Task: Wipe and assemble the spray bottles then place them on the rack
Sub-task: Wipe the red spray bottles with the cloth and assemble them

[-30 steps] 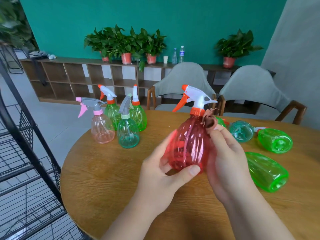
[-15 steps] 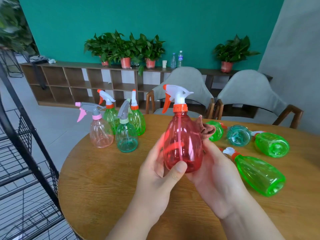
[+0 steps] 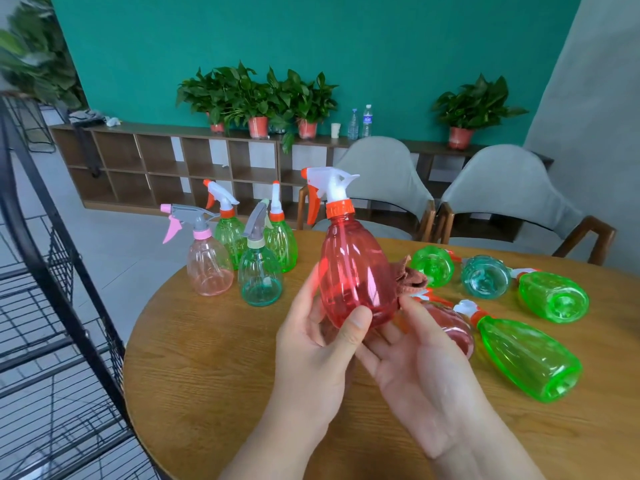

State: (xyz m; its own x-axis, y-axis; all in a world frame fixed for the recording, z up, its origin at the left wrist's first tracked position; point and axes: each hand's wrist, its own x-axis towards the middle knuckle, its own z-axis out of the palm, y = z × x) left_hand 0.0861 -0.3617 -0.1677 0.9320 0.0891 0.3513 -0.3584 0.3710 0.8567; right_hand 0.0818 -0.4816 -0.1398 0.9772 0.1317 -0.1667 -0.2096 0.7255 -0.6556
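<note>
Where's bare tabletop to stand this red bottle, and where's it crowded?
Widest bare patch: near-left of the table, between the four standing bottles and the near edge, left of the left hand holding the red bottle. A narrower gap lies between those and the lying bottles. Crowded: the right side, around the right hand and cloth.

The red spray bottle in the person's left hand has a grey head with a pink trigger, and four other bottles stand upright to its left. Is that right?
Not quite. The head view shows the red spray bottle in the left hand wearing a white head with an orange trigger, not grey and pink. Four other bottles do stand upright to its left.
</note>
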